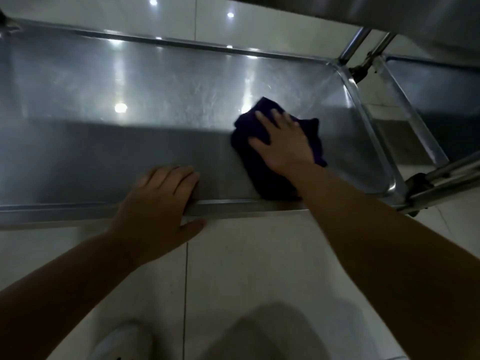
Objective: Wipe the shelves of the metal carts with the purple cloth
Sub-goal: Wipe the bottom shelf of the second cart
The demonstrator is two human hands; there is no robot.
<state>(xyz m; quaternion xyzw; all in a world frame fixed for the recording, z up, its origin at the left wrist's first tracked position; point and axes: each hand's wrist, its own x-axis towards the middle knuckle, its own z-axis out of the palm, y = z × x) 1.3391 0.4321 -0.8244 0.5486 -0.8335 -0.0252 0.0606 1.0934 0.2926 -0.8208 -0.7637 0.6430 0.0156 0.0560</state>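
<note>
A low steel cart shelf [109,152] with a raised rim fills the upper half of the view. The purple cloth [259,172] lies bunched on its right part, near the front rim. My right hand [283,141] presses flat on the cloth with fingers spread and straight. My left hand [158,201] holds the shelf's front rim, fingers lying over the edge onto the shelf and the thumb beneath the rim.
A second metal cart shelf [436,87] stands to the right, its tubular legs [355,45] beside the first cart's corner. An upper shelf [389,14] overhangs at top right. Pale tiled floor [246,268] lies below, with my white shoe [119,341] near the bottom edge.
</note>
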